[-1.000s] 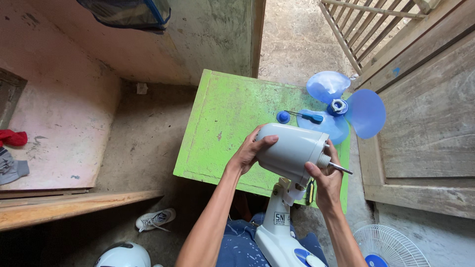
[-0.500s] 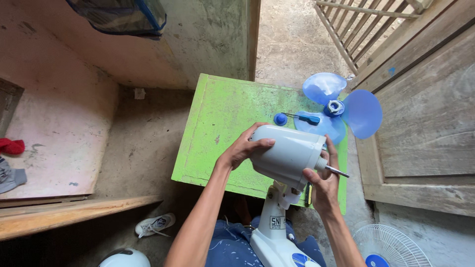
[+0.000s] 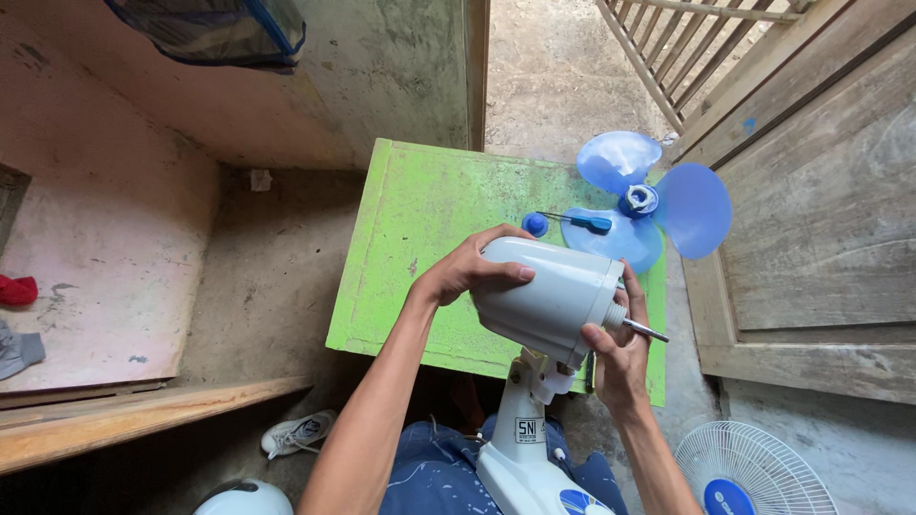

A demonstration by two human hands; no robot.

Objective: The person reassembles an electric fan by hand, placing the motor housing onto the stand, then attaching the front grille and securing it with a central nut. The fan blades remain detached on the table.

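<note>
White plastic fan motor housing [image 3: 549, 298] with bare metal shaft [image 3: 645, 331], held by left hand [image 3: 468, 272] and right hand [image 3: 620, 353] (fingers by the shaft) over green wooden tabletop [image 3: 429, 219]; blue three-bladed fan propeller [image 3: 658, 205], blue-handled screwdriver [image 3: 577, 221] on it.

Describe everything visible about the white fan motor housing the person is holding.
The fan motor housing is a smooth, rounded white casing, plastic by its look, tilted with its front end toward the lower right. A short threaded collar and a bare metal shaft stick out of that end; no blade or grille is mounted. It sits on a white neck rising from the stand below. The left hand grips its rear top; the right hand touches the front by the shaft. It is held above the green table.
</note>
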